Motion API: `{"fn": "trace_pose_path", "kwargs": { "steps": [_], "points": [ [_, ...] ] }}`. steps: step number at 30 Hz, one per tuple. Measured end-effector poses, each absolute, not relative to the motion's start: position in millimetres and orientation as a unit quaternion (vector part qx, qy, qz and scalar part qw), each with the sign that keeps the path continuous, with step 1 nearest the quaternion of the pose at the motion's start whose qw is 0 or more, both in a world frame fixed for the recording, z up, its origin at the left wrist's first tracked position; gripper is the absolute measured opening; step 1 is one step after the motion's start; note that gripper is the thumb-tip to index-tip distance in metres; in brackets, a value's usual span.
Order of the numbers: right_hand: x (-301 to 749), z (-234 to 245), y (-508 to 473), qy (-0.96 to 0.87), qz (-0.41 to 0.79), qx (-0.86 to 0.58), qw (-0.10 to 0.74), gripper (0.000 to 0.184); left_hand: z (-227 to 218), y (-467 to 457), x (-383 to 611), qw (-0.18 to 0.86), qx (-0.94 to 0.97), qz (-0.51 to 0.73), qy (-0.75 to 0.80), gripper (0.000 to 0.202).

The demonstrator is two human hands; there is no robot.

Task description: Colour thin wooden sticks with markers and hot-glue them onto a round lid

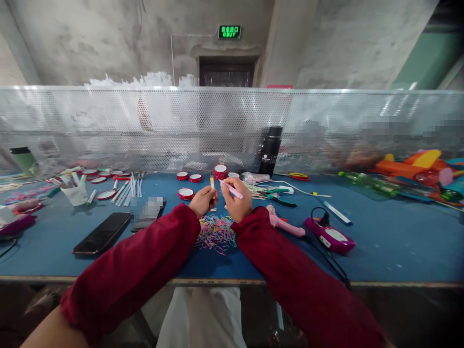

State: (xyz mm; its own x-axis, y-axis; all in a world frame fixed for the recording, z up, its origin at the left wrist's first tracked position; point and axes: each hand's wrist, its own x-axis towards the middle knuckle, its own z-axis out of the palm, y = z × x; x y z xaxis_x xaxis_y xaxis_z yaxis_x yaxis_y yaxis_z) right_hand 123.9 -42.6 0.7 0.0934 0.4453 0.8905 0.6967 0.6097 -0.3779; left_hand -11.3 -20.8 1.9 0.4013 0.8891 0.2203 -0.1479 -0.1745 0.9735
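The left hand [203,200] pinches a slim strip [212,181], yellow and whitish, between thumb and fingertips, so that it stands roughly upright above the blue table [174,265]; the right hand [238,200] grips a pink pen [234,190], which slants across its fingers with one end near the strip. Both hands are narrowed around what they hold, side by side, the strip in the space between them and just beyond a loose heap of coloured strands [216,236]. The strip looks very light and probably fairly stiff for its thinness — though whether it is wood, card or plastic I cannot tell — and it would likely bend or snap under a hard sideways push. A light pinch low down, as the left hand has it, seems the best hold, leaving the upper part free and steady. The pen should be light too, rigid and smooth, perhaps a little slippery along the barrel; the sensible place to take it is toward the end facing the strip, fingers around the barrel rather than at its far tail. The strands look soft and springy, weighing almost nothing — apt to cling and tangle, so single ones are best lifted by an end with the fingertips.
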Motion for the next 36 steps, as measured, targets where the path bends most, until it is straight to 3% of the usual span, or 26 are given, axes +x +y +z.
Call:
{"fn": "trace_pose_path", "kwargs": {
  "steps": [5, 23, 29, 36],
  "points": [
    [121, -5, -38, -0.657, -0.016, -0.439, 0.613, 0.025, 1, -18, -10, 0.559, 0.632, 0.46, 0.276, 0.022],
    [118, -14, -35, -0.678, -0.056, -0.444, 0.583, 0.016, -11, -9, -10, 0.593, 0.622, 0.437, 0.266, 0.017],
    [122, -7, -43, -0.649, -0.061, -0.391, 0.65, 0.028, -8, -13, -12, 0.613, 0.611, 0.437, 0.246, 0.02],
    [122, -8, -47, -0.636, -0.044, -0.396, 0.661, 0.014, -7, -12, -10, 0.624, 0.589, 0.439, 0.267, 0.017]
  ]
}}
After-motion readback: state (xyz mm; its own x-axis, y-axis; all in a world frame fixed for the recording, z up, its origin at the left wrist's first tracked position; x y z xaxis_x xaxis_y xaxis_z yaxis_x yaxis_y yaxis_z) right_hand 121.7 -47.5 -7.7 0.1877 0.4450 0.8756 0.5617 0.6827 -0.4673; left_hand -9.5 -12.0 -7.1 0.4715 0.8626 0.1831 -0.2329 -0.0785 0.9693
